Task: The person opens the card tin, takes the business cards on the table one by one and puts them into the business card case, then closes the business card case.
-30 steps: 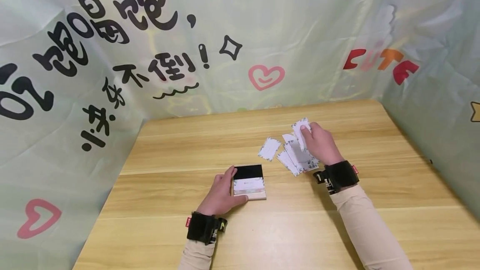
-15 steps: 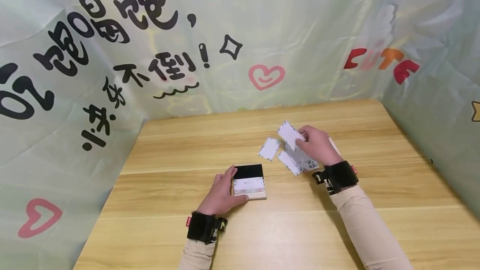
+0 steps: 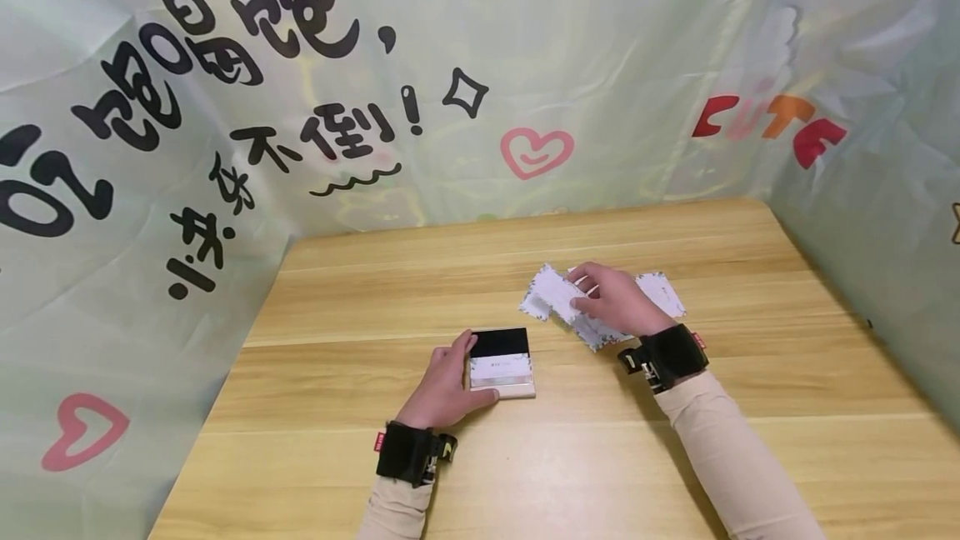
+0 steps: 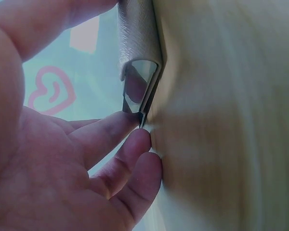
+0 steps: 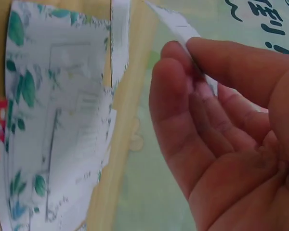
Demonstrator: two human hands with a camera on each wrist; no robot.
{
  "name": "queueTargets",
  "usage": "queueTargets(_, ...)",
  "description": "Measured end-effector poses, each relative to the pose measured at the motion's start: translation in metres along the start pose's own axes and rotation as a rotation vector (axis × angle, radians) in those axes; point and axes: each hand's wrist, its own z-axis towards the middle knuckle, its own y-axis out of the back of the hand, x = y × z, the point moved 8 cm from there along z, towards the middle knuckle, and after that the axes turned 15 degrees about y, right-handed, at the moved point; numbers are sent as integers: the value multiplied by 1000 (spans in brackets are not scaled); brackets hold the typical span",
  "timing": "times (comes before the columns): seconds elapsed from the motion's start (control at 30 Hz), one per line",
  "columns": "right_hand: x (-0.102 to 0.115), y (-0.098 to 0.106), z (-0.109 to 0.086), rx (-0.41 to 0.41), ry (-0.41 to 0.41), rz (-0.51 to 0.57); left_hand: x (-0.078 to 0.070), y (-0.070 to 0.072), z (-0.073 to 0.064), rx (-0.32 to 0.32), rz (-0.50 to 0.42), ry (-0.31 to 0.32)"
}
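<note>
In the head view, my left hand (image 3: 442,382) holds a card case (image 3: 501,343) flat on the table, thumb on its near edge and fingers at its far left corner. Inside the case, a black panel shows above a white printed card (image 3: 500,368). The left wrist view shows the case's end (image 4: 140,43) beside my fingers. My right hand (image 3: 618,298) pinches a white business card (image 3: 557,290) between thumb and fingers, tilted. Below it lies a loose pile of leaf-bordered cards (image 5: 62,106), partly hidden by the hand in the head view.
A separate card (image 3: 662,294) lies right of my right hand. Another card (image 3: 534,306) lies partly under the held one. The wooden table (image 3: 360,290) ends at a printed fabric backdrop (image 3: 615,90) behind and at both sides.
My right hand has moved left and nearer with the card, which now overlaps the leftmost one. A card right of that hand has come into view. The left hand stays on the case.
</note>
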Motion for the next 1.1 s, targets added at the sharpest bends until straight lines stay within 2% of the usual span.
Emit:
queueTargets(0.1, 2, -7, 2, 20, -2, 16, -1, 0, 1, -9, 11, -5)
queueTargets(0.3, 15, -23, 4, 61, 54, 105, -1, 0, 1, -19, 16, -6)
queueTargets(0.47, 28, -44, 8, 91, 95, 218, 0, 0, 1, -19, 19, 0)
queueTargets(0.6, 38, -63, 10, 133, 138, 264, 0, 0, 2, -26, 25, 4)
queueTargets(0.7, 46, -75, 11, 172, 179, 241, 0, 0, 2, -35, 25, 2)
queueTargets(0.9, 55, -84, 13, 206, 273, 76, -1, 0, 3, -47, 14, -8)
queueTargets(1.1, 55, -87, 9, 263, 306, 77, -1, 0, 3, -44, 32, -1)
